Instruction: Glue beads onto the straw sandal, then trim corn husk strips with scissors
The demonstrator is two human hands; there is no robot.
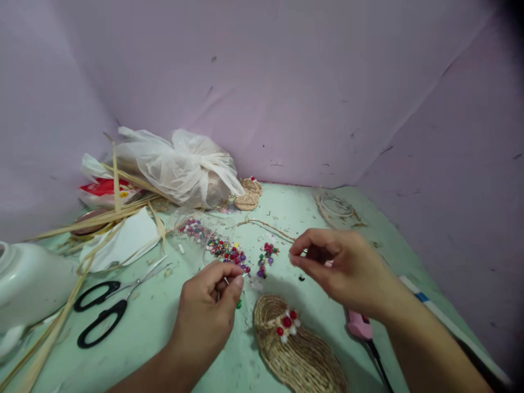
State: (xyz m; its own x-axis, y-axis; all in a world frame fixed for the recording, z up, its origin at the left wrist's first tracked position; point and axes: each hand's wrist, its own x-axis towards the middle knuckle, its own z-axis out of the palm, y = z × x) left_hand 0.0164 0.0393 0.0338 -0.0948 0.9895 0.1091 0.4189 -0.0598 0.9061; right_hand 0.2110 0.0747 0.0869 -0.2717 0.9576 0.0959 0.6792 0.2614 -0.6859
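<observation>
My left hand (pixel 208 311) is closed in a pinch on a thin needle-like pin, with a small green bead just below its fingertips. My right hand (pixel 339 267) hovers to the right, thumb and fingers pinched on something too small to make out. Between and beyond the hands lie several coloured beads (pixel 229 252) spilling from a clear plastic bag. A woven straw slipper (pixel 298 349) with red and white beads on its strap lies on the green table (pixel 286 213) just in front of me.
Black-handled scissors (pixel 102 311) lie at the left beside straw strips (pixel 82 224) and a white teapot (pixel 28 284). A tied plastic bag (pixel 184 166) and a second small woven piece (pixel 249 195) sit at the back. A pink tool (pixel 360 326) with a cord lies under my right wrist.
</observation>
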